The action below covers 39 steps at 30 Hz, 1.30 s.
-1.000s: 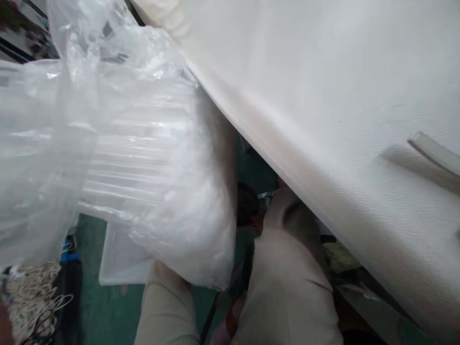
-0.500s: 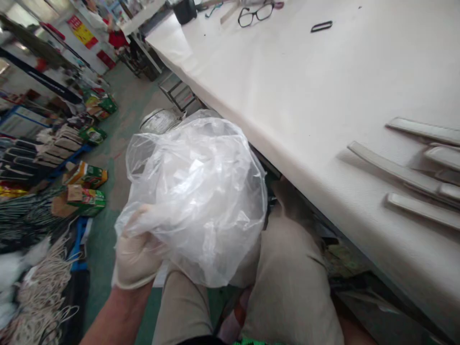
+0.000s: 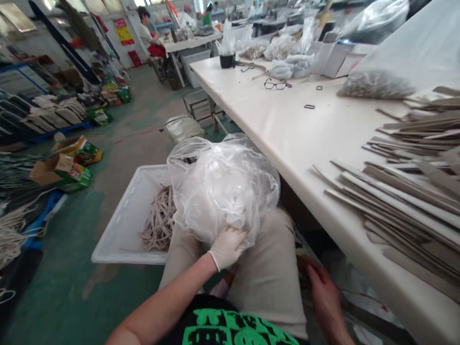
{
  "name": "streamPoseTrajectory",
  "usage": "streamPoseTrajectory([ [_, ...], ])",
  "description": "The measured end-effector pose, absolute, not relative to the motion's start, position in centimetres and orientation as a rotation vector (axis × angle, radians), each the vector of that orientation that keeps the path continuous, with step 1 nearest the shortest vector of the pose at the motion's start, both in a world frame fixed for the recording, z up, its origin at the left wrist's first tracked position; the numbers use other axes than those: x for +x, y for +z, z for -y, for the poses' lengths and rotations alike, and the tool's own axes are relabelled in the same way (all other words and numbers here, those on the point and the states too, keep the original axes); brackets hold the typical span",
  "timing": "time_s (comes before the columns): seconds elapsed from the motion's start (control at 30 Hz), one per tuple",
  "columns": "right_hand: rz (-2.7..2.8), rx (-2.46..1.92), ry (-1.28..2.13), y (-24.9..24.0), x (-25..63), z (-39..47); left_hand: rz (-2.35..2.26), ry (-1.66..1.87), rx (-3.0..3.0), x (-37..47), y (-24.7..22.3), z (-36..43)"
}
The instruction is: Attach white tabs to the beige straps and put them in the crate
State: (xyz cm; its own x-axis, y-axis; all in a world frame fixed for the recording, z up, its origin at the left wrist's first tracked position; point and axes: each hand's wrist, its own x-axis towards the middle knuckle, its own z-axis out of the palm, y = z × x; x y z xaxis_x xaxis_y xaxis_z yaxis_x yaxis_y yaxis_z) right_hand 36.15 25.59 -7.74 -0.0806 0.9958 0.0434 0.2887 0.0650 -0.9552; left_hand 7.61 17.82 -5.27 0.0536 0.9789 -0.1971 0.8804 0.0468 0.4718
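A clear plastic bag point(image 3: 223, 177), bunched up and bulging, rests on my lap between my thighs. My left hand point(image 3: 227, 247), in a pale glove, has its fingers closed on the near edge of the bag. The fingertips are partly hidden in the folds. My right hand point(image 3: 319, 285), bare, hangs beside my right thigh below the table edge; its fingers are blurred and lie in shadow, so I cannot see whether they hold anything.
A white plastic bin point(image 3: 122, 218) with tangled beige strips point(image 3: 158, 220) stands on the floor at left. On the white table point(image 3: 273, 124) lie stacked strips point(image 3: 402, 211), eyeglasses point(image 3: 276, 85) and a black buckle point(image 3: 309, 106). Beyond sits a wrapped bundle point(image 3: 184, 128); a person point(image 3: 145, 36) sits far back.
My view has tilted up, showing more table and the bin. My left hand has shifted from the bag's left side to its near edge. My right hand has come into sight.
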Motion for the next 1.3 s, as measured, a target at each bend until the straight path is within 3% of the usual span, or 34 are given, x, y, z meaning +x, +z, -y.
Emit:
streamPoseTrajectory([
  [0.2,1.731,-1.098,1.031,-1.5,31.5,-23.8,-1.9,0.152,1.981,6.9,-8.8,-16.2],
  [0.37,2.103,-0.762,1.144,-2.2,22.5,-24.2,-1.944,0.079,2.025,7.2,-10.0,-15.3],
  [0.5,2.211,-0.717,0.995,-3.7,19.5,-24.6,-1.999,0.103,2.011,7.8,-8.4,-13.7],
  [0.73,2.292,-0.843,0.866,-1.6,18.4,-26.3,-1.865,0.529,2.068,6.0,-4.5,-9.2],
  [0.9,2.436,-0.594,0.709,-1.8,18.2,-26.1,-1.829,0.551,2.06,5.1,-4.0,-9.4],
  [1.07,2.708,-0.634,0.359,-2.8,18.3,-27.5,-1.871,0.638,1.983,5.4,-3.8,-10.4],
  [1.3,2.994,-0.333,0.193,-0.6,16.4,-31.7,-1.844,0.692,1.972,5.0,-3.5,-9.9],
])
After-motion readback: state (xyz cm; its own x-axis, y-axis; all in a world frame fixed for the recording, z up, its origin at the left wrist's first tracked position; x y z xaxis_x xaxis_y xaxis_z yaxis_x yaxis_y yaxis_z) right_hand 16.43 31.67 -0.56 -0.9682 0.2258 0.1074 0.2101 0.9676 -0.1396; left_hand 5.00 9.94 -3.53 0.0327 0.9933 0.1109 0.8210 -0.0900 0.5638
